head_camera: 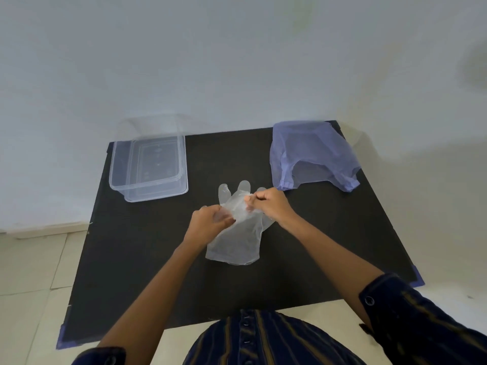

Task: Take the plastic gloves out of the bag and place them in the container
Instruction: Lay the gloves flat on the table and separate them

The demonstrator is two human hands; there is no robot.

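Clear plastic gloves (237, 241) lie flat in the middle of the black table (316, 246), fingers pointing away from me. My left hand (210, 222) pinches the gloves' left edge near the thumb. My right hand (268, 205) is closed on the film at the gloves' upper right, near the fingers. A purple mesh bag (311, 154) sits slumped at the far right of the table, apart from both hands. The clear rectangular container (149, 169) stands open at the far left with nothing visible inside.
A white wall rises right behind the table. Pale floor tiles (31, 272) lie to the left and right. Purple tape marks the table's near corners. My striped dark shirt fills the bottom edge.
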